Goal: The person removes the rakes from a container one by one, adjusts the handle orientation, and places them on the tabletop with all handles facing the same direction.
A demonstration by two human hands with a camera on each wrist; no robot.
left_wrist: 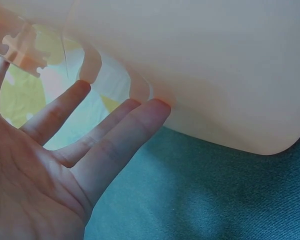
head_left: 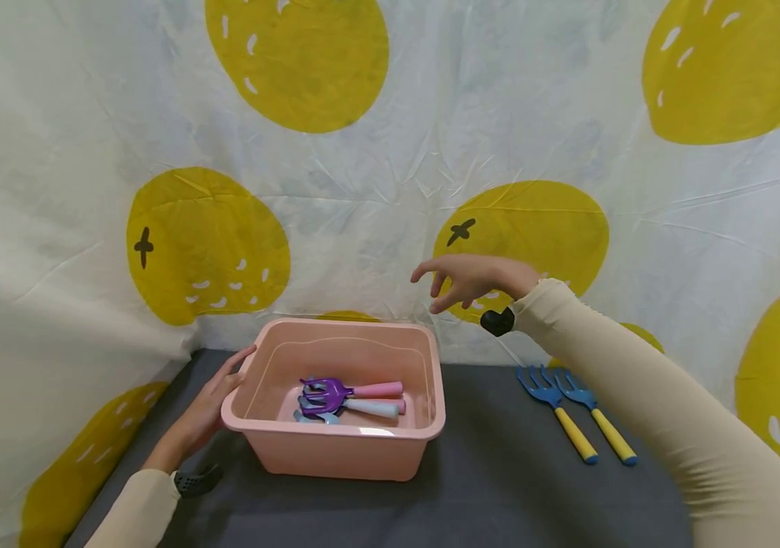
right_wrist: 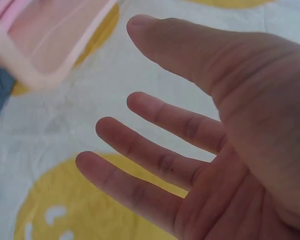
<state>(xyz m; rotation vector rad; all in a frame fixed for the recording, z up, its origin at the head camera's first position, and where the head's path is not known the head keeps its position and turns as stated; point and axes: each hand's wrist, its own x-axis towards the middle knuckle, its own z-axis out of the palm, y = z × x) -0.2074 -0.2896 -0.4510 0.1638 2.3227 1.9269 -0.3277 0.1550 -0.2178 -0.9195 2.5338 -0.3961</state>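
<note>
A pink plastic basin [head_left: 335, 450] stands on the dark table. Inside it lie several toy garden forks: a purple one [head_left: 326, 394] on top, with light-blue tines under it and pink handles [head_left: 379, 390] and a light-blue handle [head_left: 372, 409] pointing right. My left hand [head_left: 214, 399] rests against the basin's left side, its fingertips [left_wrist: 160, 107] on the outer wall and under the rim. Up in the air beyond the basin's right corner is my right hand [head_left: 468, 278], with fingers spread and nothing held. In the right wrist view its palm and fingers [right_wrist: 135, 145] show bare.
Two blue hand forks with yellow handles, a left one [head_left: 564, 418] and a right one [head_left: 598, 418], lie side by side on the table [head_left: 499, 487], right of the basin. A white cloth [head_left: 376, 251] printed with yellow fruit hangs behind and at the left.
</note>
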